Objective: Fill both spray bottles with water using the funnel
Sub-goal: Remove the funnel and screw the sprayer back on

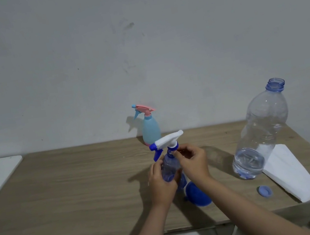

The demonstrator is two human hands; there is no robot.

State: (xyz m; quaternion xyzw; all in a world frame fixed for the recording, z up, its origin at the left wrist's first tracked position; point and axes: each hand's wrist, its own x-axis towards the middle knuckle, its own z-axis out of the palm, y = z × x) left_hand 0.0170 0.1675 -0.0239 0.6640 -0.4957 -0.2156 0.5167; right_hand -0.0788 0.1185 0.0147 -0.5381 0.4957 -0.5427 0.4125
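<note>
Spray bottles are the concern here: the clear blue spray bottle (171,169) is upright between the two hands, and the pale blue spray bottle (150,131) with a pink trigger head stands capped beyond them, well apart, near the wall. The left hand (160,180) is curled round the blue bottle's body and grips it. The right hand (193,162) pinches the blue collar under the white spray head (167,141) with thumb and fingertips; the head sits tilted at the neck, and whether it is being screwed on or off cannot be told.

To do this step well, the left hand should hold the body firmly without squeezing the thin plastic, while the right turns only the collar, keeping the head in line with the neck so the thread does not cross and the dip tube stays straight.

Just below the right wrist, touching or nearly touching the bottle's base, lies the blue funnel (197,193) on the tabletop (70,194). To the right of the right hand, well apart, stands the large open water bottle (260,134) with a little water in its bottom; its cap (264,191) lies nearer the person, beside a folded white paper (290,174).
</note>
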